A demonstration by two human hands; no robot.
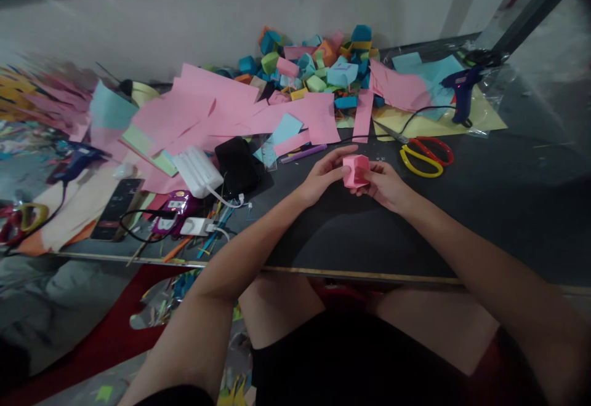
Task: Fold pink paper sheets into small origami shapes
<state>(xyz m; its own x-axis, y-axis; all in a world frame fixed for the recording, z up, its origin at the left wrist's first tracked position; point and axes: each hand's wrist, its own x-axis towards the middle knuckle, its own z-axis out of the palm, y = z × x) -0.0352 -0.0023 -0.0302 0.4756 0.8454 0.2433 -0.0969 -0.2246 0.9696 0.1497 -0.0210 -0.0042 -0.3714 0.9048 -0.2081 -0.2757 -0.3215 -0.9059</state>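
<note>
A small folded pink paper box point(354, 171) is held above the dark table, its walls angled like a many-sided cup. My left hand point(327, 175) grips its left side, thumb on the near wall and the other fingers stretched behind. On the right side, my right hand point(384, 186) pinches the paper between thumb and fingers; some of those fingers are hidden behind the box. Scissors point(427, 155) with one red and one yellow handle lie to the right of my hands. A purple pen point(305, 154) rests left of them.
Folded paper pieces point(318, 67) in several colours are heaped along the wall. Pink sheets point(207, 107) spread across the back left. A blue glue gun point(464, 95) with a cable stands at right. A phone point(117, 208), a white power bank point(196, 172) and a black pouch point(237, 165) lie at left.
</note>
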